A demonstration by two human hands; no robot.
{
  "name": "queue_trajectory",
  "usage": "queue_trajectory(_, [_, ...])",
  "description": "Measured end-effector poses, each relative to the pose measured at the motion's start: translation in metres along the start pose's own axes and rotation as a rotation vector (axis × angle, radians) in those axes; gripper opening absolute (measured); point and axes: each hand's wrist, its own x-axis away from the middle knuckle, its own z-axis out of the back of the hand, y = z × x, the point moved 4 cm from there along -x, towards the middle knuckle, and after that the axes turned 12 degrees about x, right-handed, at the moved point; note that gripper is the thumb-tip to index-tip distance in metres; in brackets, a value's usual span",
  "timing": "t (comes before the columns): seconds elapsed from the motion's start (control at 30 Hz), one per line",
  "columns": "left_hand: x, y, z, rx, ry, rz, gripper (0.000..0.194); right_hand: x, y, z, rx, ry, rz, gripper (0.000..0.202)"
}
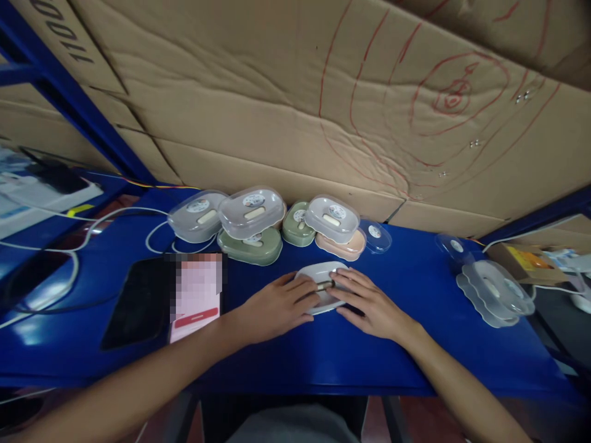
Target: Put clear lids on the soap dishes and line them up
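Observation:
A pale grey-white oval plastic dish (330,301) lies on the blue table in front of me. My left hand (289,304) grips its left side, the fingers reaching over the top. From the other side my right hand (369,301) holds it, with fingers over the right part and the thumb at the near edge. Between the fingertips shows a small light-coloured piece (325,285) in the dish's middle; the fingers partly cover it. Just behind stand similar oval boxes with clear lids: a grey one (332,218) on a peach one (341,244), and a green one (299,224).
Further left are grey boxes (252,212) and another green box (250,246). A clear lid (376,237) lies behind. Grey dishes with a clear cover (494,292) sit at right. A phone (196,298), dark tablet (136,301) and white cables (74,252) occupy the left. Cardboard (258,92) walls the back.

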Motion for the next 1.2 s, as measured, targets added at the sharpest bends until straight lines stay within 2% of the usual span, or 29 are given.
queue_trajectory(0.23, [-0.003, -0.002, -0.003, -0.046, -0.004, 0.076, 0.036, -0.004, -0.001, -0.007, 0.014, -0.041, -0.022, 0.049])
queue_trajectory(0.33, [-0.003, -0.001, -0.002, -0.05, -0.033, 0.08, 0.027, 0.002, 0.006, 0.006, 0.019, 0.116, -0.024, 0.038])
queue_trajectory(0.37, [-0.002, -0.001, -0.002, -0.047, -0.039, 0.084, 0.025, 0.006, 0.013, 0.013, 0.027, 0.216, -0.079, 0.034])
queue_trajectory(0.43, [-0.002, -0.001, -0.001, -0.034, -0.043, 0.088, 0.022, 0.016, 0.036, 0.027, 0.082, 0.418, -0.308, 0.031])
queue_trajectory(0.5, [-0.002, 0.0, -0.001, -0.017, -0.04, 0.084, 0.021, 0.028, 0.064, 0.032, 0.164, 0.501, -0.58, 0.037])
queue_trajectory(0.53, [-0.002, 0.0, -0.001, -0.012, -0.042, 0.081, 0.02, 0.032, 0.078, 0.031, 0.199, 0.479, -0.682, 0.042])
queue_trajectory(0.6, [-0.002, 0.001, -0.002, 0.0, -0.048, 0.071, 0.019, 0.037, 0.102, 0.021, 0.236, 0.341, -0.785, 0.052])
queue_trajectory(0.67, [-0.002, 0.002, -0.002, 0.013, -0.055, 0.066, 0.019, 0.04, 0.117, 0.007, 0.246, 0.182, -0.801, 0.057])
queue_trajectory(0.73, [-0.001, 0.003, -0.003, 0.031, -0.05, 0.062, 0.019, 0.041, 0.122, -0.001, 0.289, 0.091, -0.815, 0.063])
queue_trajectory(0.83, [0.0, 0.004, -0.002, 0.074, -0.01, 0.071, 0.023, 0.047, 0.125, 0.0, 0.393, 0.077, -0.947, 0.085])
queue_trajectory(0.93, [0.001, 0.003, 0.0, 0.088, 0.043, 0.1, 0.025, 0.055, 0.131, 0.008, 0.353, 0.069, -1.066, 0.087])
queue_trajectory(1.0, [0.001, 0.001, 0.001, 0.066, 0.074, 0.119, 0.022, 0.057, 0.134, 0.018, 0.261, 0.157, -1.056, 0.08])
queue_trajectory(1.07, [0.001, -0.002, 0.0, 0.048, 0.106, 0.135, 0.022, 0.059, 0.131, 0.034, 0.22, 0.357, -0.987, 0.072])
queue_trajectory(1.13, [0.002, -0.005, 0.0, 0.052, 0.144, 0.156, 0.029, 0.058, 0.115, 0.05, 0.283, 0.561, -0.87, 0.069])
queue_trajectory(1.2, [0.003, -0.008, -0.001, 0.083, 0.191, 0.193, 0.043, 0.054, 0.09, 0.058, 0.371, 0.662, -0.727, 0.068])
